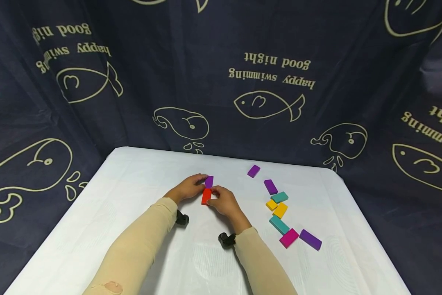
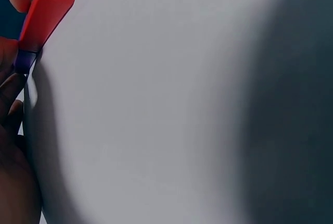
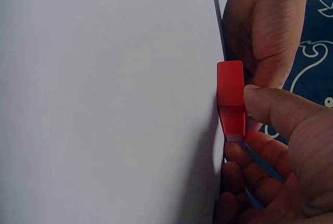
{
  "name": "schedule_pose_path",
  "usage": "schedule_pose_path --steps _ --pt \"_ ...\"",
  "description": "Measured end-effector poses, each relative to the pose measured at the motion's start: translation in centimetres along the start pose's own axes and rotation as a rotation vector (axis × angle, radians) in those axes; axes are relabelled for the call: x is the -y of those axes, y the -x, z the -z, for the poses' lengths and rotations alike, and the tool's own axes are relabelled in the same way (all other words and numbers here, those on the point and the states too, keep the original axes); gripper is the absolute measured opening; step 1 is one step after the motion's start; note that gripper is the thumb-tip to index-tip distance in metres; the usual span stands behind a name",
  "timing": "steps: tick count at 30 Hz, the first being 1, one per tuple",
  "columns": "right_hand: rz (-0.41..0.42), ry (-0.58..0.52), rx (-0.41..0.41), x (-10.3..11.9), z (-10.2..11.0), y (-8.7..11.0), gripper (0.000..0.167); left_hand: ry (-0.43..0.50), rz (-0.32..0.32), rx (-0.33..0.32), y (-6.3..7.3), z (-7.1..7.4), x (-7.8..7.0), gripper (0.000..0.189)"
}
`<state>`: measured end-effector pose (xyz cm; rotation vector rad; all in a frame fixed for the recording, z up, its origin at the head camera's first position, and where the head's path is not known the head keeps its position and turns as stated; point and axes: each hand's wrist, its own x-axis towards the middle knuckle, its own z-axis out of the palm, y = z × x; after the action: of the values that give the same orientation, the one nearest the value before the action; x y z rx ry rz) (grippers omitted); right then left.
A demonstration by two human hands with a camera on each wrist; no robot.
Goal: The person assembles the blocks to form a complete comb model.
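I watch the right hand (image 1: 226,201) pinch a red rectangular block (image 1: 206,197) on the white tabletop (image 1: 147,168); its far end meets a purple block (image 1: 209,181), which the left hand (image 1: 189,187) grips by its left side; I see eight loose blocks (image 1: 280,210) farther right.

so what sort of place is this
Probably an indoor spot screened off for tabletop work, though the room beyond is hidden. A dark printed cloth hangs behind a white-covered table, and small coloured blocks lie on it.
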<state>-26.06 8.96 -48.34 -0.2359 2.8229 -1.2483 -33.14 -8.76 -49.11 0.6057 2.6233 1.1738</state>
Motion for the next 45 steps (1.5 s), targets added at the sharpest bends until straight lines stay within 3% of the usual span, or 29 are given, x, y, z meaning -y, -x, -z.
schedule_pose_path --steps 11,18,29,38,45 --pt "0.018 0.003 -0.008 -0.3 0.3 0.0 0.039 -0.030 -0.024 -0.045 0.4 -0.3 0.2 0.045" --pt "-0.008 -0.066 -0.017 -0.9 0.5 0.3 0.034 0.019 -0.070 -0.039 1.8 -0.8 0.0 0.049" --pt "-0.045 -0.190 -0.004 -1.6 0.6 0.4 0.038 -0.024 -0.103 -0.076 4.1 -1.5 0.3 0.047" --pt "-0.044 -0.263 0.057 -1.5 1.0 1.0 0.041 -0.055 -0.140 -0.104 4.3 -1.8 0.9 0.043" --pt "0.025 -0.215 0.098 -1.1 3.6 2.8 0.047 -0.069 -0.142 -0.098 4.0 -1.8 0.9 0.044"
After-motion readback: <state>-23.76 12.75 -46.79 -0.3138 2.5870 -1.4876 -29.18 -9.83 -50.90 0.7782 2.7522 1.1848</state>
